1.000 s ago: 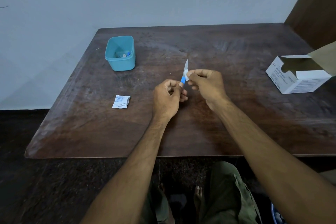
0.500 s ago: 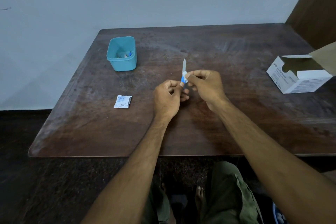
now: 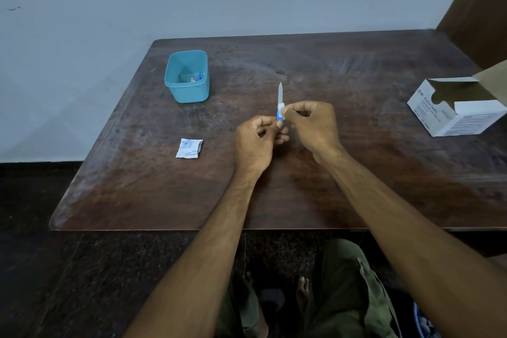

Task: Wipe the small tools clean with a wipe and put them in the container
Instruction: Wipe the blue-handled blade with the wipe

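Left hand (image 3: 256,143) pinches tool (image 3: 280,101) upright to steady it; right hand (image 3: 310,123) pinches wipe (image 3: 282,112) round it; tub (image 3: 189,90) waits near far-left corner.

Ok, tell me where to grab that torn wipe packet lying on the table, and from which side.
Pinch the wipe packet at its right edge, coming from the right with the left hand, which is nearest. It lies flat on the table, so a thin edge is the only purchase; that edge looks slightly crumpled, which should help.
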`<control>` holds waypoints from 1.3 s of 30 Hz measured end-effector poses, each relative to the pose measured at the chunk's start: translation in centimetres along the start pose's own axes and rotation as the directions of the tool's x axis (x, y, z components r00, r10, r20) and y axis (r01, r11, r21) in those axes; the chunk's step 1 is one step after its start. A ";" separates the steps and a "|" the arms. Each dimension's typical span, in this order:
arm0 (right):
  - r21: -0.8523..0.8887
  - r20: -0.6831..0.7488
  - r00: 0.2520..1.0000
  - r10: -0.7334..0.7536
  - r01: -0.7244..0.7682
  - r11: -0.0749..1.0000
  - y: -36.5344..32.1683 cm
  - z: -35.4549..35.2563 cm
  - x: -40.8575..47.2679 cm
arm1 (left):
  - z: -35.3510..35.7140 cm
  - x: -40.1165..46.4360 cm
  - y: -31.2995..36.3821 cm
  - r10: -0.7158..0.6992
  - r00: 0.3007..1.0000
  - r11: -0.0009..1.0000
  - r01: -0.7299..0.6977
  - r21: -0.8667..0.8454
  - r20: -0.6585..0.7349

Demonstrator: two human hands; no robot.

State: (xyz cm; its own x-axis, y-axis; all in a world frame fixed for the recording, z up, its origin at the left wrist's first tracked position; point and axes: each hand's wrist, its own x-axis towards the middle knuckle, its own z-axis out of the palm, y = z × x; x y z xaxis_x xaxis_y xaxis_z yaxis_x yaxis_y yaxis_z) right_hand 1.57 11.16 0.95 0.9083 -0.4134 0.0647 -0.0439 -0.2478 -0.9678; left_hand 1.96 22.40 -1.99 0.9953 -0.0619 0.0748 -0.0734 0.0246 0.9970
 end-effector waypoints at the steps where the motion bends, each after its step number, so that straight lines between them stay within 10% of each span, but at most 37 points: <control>1: 0.012 0.010 1.000 0.016 -0.016 1.000 0.0 0.0 -0.2 | -0.1 0.0 -0.1 0.006 1.000 1.000 -0.006 -0.010 0.005; 8: 0.069 0.006 1.000 0.012 -0.013 0.998 0.3 -0.3 -0.4 | -0.7 0.1 -0.1 0.014 0.994 1.000 -0.012 -0.023 0.110; 18: -0.468 0.146 0.887 -0.439 0.453 0.759 1.3 -0.6 -1.2 | -0.9 0.6 -0.4 -0.054 0.989 0.991 0.070 -0.116 0.138; 39: -0.533 0.343 0.837 -0.426 0.547 0.645 0.2 -0.5 -0.1 | -1.0 0.4 0.3 -0.083 0.993 0.979 0.098 -0.180 0.088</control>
State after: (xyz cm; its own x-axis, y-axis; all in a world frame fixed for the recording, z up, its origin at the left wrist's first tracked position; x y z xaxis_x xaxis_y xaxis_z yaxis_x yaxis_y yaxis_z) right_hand 1.22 10.72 0.90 0.9217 0.0604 0.3833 0.2470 -0.8531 -0.4596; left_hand 2.35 23.35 -1.67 0.9885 -0.1510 -0.0069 0.0370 0.1978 0.9795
